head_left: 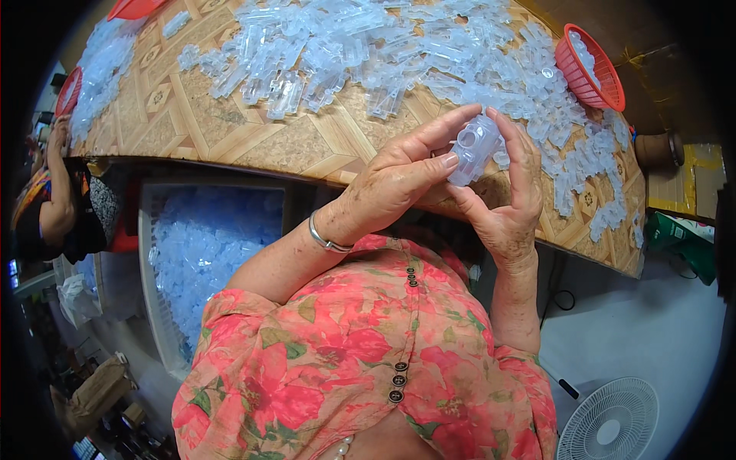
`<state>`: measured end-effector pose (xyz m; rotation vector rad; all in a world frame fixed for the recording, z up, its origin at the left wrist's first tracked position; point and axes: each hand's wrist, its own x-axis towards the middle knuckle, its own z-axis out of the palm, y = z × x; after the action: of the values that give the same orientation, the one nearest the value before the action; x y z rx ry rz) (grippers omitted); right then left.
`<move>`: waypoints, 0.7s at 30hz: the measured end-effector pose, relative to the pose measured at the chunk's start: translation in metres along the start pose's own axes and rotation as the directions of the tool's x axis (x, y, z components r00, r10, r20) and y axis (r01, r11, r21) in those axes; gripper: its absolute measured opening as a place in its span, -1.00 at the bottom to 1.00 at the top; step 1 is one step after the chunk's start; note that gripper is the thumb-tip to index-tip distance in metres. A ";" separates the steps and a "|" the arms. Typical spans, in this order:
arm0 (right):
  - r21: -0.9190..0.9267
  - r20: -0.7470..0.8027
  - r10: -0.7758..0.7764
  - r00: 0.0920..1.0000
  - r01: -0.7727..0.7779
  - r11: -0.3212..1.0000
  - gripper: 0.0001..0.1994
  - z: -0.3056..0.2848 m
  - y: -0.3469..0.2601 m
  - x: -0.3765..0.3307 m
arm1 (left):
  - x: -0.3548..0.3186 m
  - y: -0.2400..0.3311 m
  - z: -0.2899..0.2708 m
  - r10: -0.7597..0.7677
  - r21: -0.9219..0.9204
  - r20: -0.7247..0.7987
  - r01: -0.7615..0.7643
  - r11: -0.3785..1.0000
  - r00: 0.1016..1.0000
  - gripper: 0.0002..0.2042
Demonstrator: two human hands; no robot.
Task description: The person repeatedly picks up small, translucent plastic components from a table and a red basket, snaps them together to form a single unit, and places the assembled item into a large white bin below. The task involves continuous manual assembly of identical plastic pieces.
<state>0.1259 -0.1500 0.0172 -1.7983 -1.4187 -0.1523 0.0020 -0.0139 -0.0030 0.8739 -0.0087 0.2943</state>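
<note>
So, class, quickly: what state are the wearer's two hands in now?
Left hand: holding a clear plastic piece.
Right hand: holding the same clear plastic piece.

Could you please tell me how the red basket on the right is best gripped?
The red basket is probably best pinched at its near rim, coming from the person's side: that rim rises above the loose clear pieces, while the wall narrows downward.

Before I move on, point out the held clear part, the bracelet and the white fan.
Clear part (477, 156): head view, its body.
Bracelet (318, 237): head view, outer band.
White fan (609, 431): head view, central hub.
</note>
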 end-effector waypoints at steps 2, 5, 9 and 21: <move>0.056 -0.029 0.010 1.000 -0.008 0.998 -0.16 0.001 0.002 -0.003 | 0.000 -0.002 0.001 0.010 -0.022 0.012 -0.010 1.000 1.000 -0.38; 0.091 -0.062 0.018 0.998 -0.012 0.996 -0.16 0.004 0.002 -0.008 | 0.000 -0.005 0.001 0.015 -0.049 0.025 -0.014 0.999 1.000 -0.38; 0.123 -0.040 0.043 0.998 -0.038 0.992 -0.16 0.004 0.003 -0.009 | -0.002 -0.004 0.000 -0.038 -0.098 0.050 0.043 0.994 0.998 -0.36; 0.095 -0.112 -0.009 0.994 0.020 0.995 -0.18 0.011 0.003 -0.018 | -0.004 -0.003 -0.003 -0.046 -0.025 0.078 0.048 0.999 0.996 -0.35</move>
<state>0.1180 -0.1563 -0.0019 -1.6756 -1.3381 -0.1862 -0.0018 -0.0145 -0.0076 0.8578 -0.0641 0.2159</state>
